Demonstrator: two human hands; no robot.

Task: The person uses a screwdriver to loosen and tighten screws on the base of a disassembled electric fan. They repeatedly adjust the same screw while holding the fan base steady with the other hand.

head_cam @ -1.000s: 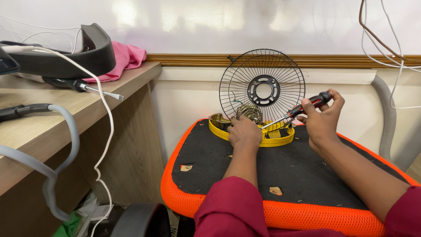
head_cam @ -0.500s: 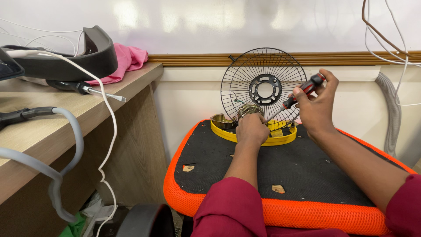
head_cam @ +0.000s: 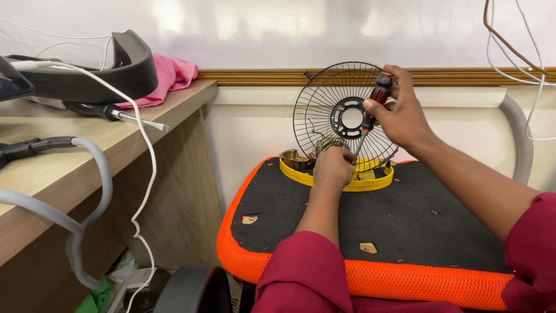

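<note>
Right hand raising a red-and-black-handled screwdriver to steep tilt.
A second ago the tool lay nearly level; now its tip descends to the brass-coloured motor gripped by the closed left hand, at the far edge of the black, orange-rimmed cushion, before the black wire fan guard.

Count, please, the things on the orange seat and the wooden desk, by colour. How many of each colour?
Black: 3 – wire fan guard, curved casing, screwdriver on the desk
Red and black: 1 – screwdriver in the right hand
Yellow: 1 – fan base under the left hand
Pink: 1 – cloth
White: 1 – cable
Grey: 1 – hose
Total: 8
</note>
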